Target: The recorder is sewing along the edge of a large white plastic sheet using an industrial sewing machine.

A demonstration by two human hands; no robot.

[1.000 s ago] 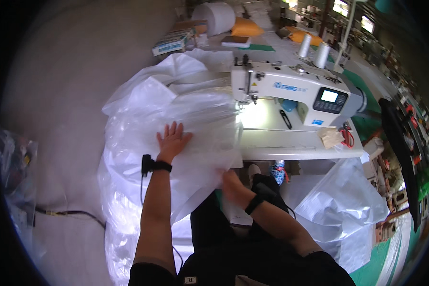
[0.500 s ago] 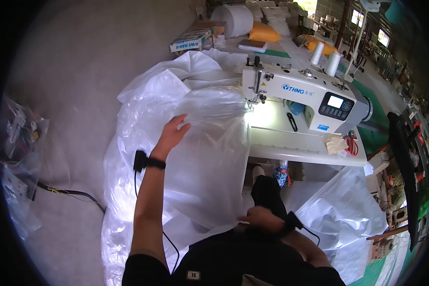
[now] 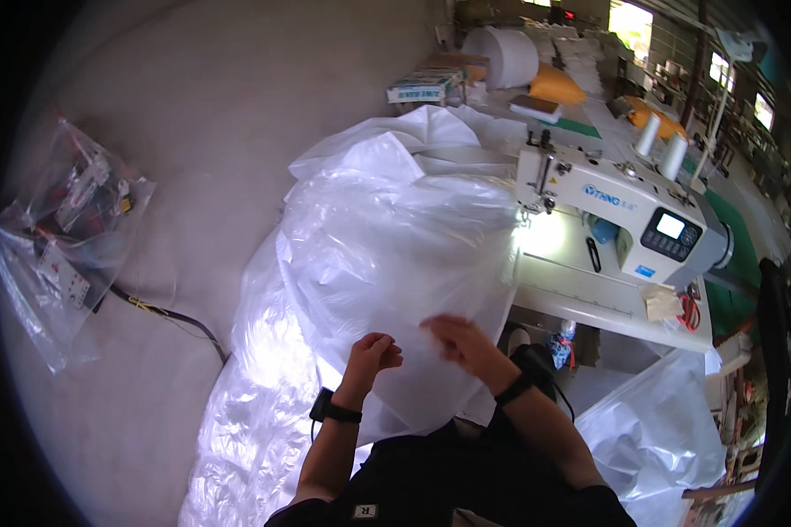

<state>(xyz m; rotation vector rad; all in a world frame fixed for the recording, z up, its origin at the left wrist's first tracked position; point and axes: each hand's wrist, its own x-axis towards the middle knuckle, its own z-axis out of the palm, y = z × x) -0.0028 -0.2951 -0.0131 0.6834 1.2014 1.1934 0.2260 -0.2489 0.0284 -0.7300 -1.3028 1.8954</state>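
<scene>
A large translucent white plastic sheet (image 3: pixel 351 272) lies heaped in front of me, and its far right edge runs to the needle area of a white sewing machine (image 3: pixel 589 184). Above the near part of the sheet is my left hand (image 3: pixel 375 358), its fingers curled together; whatever may be between them is hidden. My right hand (image 3: pixel 462 342), slightly blurred, is over the sheet to the right of it. Its fingers point left, stretched out and apart, with nothing seen in them. The two hands do not touch.
On the machine table (image 3: pixel 580 294) lie a black thread snipper (image 3: pixel 593 255), a tan scrap (image 3: pixel 662 303) and red-handled scissors (image 3: pixel 691 312). Thread cones (image 3: pixel 673 156) stand behind. A clear bag of parts (image 3: pixel 88 202) and a black cable (image 3: pixel 176 322) are on the floor at left.
My left hand has drawn back toward my body and its fingers have curled. My right hand has risen forward from my waist over the sheet. The view has shifted left.
</scene>
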